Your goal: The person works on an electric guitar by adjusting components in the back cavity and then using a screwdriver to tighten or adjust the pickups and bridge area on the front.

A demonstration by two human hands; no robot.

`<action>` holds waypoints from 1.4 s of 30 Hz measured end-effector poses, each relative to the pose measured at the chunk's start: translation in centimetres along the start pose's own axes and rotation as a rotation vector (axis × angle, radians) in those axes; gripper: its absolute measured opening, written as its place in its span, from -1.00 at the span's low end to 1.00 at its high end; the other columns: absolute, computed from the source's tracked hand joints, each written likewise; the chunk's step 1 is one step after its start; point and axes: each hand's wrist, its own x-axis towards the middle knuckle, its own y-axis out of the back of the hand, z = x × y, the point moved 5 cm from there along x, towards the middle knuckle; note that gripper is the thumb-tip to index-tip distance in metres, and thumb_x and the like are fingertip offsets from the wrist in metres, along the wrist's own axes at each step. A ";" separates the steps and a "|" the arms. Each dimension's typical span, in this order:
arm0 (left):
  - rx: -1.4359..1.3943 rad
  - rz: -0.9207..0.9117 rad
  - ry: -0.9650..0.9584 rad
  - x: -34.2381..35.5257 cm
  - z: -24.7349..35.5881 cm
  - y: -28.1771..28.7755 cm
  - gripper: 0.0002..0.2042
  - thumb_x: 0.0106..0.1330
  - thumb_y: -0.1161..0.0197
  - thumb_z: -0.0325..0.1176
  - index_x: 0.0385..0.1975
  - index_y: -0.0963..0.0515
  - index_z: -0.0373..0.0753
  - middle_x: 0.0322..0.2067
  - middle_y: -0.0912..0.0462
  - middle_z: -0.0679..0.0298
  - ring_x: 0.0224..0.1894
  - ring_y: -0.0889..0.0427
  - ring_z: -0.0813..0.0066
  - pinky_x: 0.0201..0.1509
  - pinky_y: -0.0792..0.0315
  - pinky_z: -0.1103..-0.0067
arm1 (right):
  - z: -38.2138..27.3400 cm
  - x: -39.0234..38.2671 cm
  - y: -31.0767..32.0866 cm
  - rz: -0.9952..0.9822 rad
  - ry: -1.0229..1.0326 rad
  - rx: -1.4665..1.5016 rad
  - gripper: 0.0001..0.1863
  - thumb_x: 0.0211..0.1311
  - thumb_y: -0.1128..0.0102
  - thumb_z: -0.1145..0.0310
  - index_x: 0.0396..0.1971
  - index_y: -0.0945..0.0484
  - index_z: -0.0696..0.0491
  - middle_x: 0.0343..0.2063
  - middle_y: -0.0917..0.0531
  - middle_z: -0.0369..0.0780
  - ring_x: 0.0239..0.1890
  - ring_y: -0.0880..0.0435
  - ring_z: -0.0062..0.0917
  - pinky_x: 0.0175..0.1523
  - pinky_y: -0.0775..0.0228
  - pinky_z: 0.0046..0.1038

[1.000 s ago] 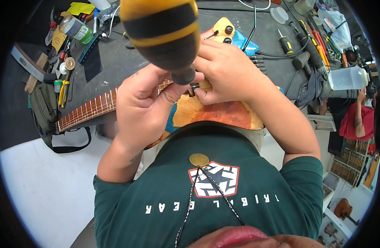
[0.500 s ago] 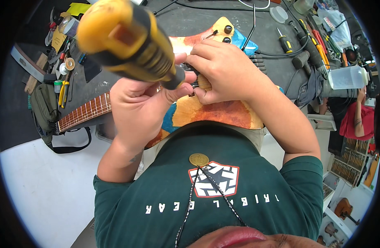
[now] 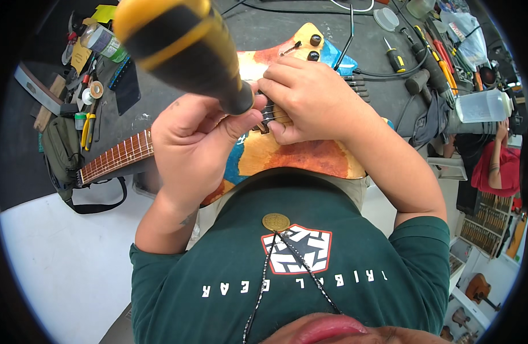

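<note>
My left hand [image 3: 189, 143] has its fingers closed round the lower end of a screwdriver [image 3: 186, 54] with a thick yellow-and-black handle. The handle rises toward the camera, and its tip is hidden behind my fingers. My right hand [image 3: 304, 94] is curled over the strings of an electric guitar [image 3: 321, 157], thumb and fingers pressed in close beside the screwdriver; whatever they grip is hidden. Painted orange, cream and blue, the guitar body lies against my belly, its fretted neck [image 3: 117, 155] pointing left. Two black knobs [image 3: 314, 47] stand on its far side.
Pliers [image 3: 88, 131], a tape roll [image 3: 96, 89] and a green bag [image 3: 63, 152] lie at left on the dark bench. On the right are another screwdriver [image 3: 396, 57], a black cable and a clear plastic container [image 3: 483, 107]. Beyond, a person in red [image 3: 496, 166] is partly visible.
The screwdriver handle has turned, showing a broad black patch instead of its yellow side with a reddish patch, and has shifted slightly right. Both hands stay nearly in place.
</note>
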 end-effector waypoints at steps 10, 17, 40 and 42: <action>-0.041 0.027 -0.039 0.4 -0.4 -0.5 -0.61 0.39 -0.56 -0.73 0.21 -0.72 -0.51 0.17 -0.80 0.04 0.12 -0.86 0.35 0.27 -0.78 0.45 | 0.0 -0.1 -0.1 0.020 -0.001 0.000 -0.59 -0.12 -0.61 0.18 -0.32 -0.67 0.10 -0.28 -0.66 -0.18 -0.15 -0.78 -0.23 -0.03 -0.72 -0.22; 0.003 -0.006 0.003 0.4 -0.1 -0.4 -0.62 0.40 -0.56 -0.71 0.20 -0.72 -0.50 0.13 -0.83 -0.02 0.12 -0.87 0.31 0.29 -0.78 0.42 | 0.1 -0.1 -0.3 0.011 -0.003 -0.001 -0.59 -0.12 -0.61 0.17 -0.32 -0.67 0.10 -0.28 -0.67 -0.18 -0.15 -0.78 -0.23 -0.03 -0.72 -0.22; -0.109 -0.003 0.020 0.4 0.1 -1.5 -0.61 0.47 -0.49 -0.70 0.28 -0.69 -0.53 0.14 -0.84 -0.07 0.14 -0.87 0.22 0.30 -0.74 0.38 | 0.1 -0.2 -0.3 0.002 -0.010 0.002 -0.60 -0.10 -0.60 0.16 -0.33 -0.67 0.10 -0.26 -0.67 -0.18 -0.13 -0.78 -0.24 -0.05 -0.70 -0.20; -0.138 0.015 0.005 0.5 0.1 -1.6 -0.57 0.45 -0.53 -0.68 0.29 -0.68 -0.52 0.11 -0.85 -0.05 0.15 -0.85 0.25 0.29 -0.73 0.40 | 0.2 -0.1 -0.2 -0.003 -0.011 -0.005 -0.60 -0.10 -0.60 0.16 -0.33 -0.68 0.09 -0.25 -0.67 -0.18 -0.12 -0.78 -0.24 -0.05 -0.70 -0.20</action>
